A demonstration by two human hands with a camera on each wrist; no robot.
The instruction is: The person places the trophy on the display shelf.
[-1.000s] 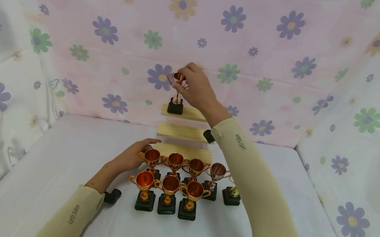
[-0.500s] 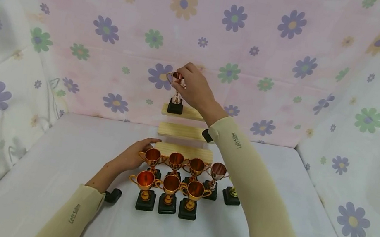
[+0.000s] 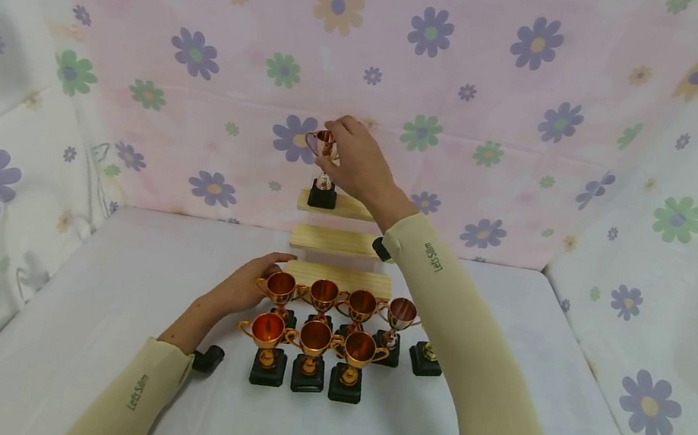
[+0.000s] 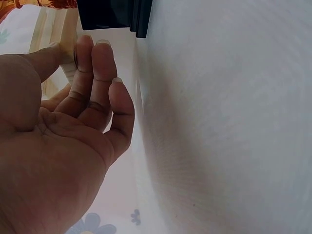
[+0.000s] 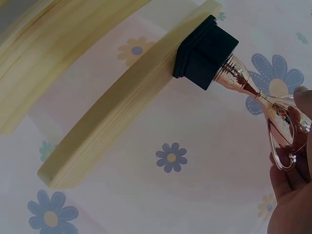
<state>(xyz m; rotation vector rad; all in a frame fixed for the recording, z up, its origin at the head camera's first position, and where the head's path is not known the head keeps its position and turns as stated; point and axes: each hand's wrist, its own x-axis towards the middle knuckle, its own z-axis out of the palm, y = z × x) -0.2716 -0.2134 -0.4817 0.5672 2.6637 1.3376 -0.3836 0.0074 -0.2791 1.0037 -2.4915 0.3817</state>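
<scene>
A rose-gold trophy cup (image 3: 323, 181) with a black base stands near the left end of the top step of a wooden three-step stand (image 3: 345, 243). My right hand (image 3: 361, 162) pinches it by the cup; in the right wrist view its base (image 5: 207, 52) meets the wooden step. Low on the left, my left hand (image 3: 242, 283) holds the end of the bottom step, thumb and fingers (image 4: 83, 63) around the wood. Several gold trophies (image 3: 314, 336) stand in two rows before the stand, and another rose-gold trophy (image 3: 400, 315) ends the back row.
One more trophy (image 3: 426, 359), partly hidden by the right forearm, stands farther right. White cloth (image 3: 122, 287) covers the table. A floral curtain (image 3: 235, 114) hangs behind the stand, with further cloth at both sides.
My right hand has shifted very slightly left along with the top of the trophy, while the base stays on the top step. The left hand keeps its place.
</scene>
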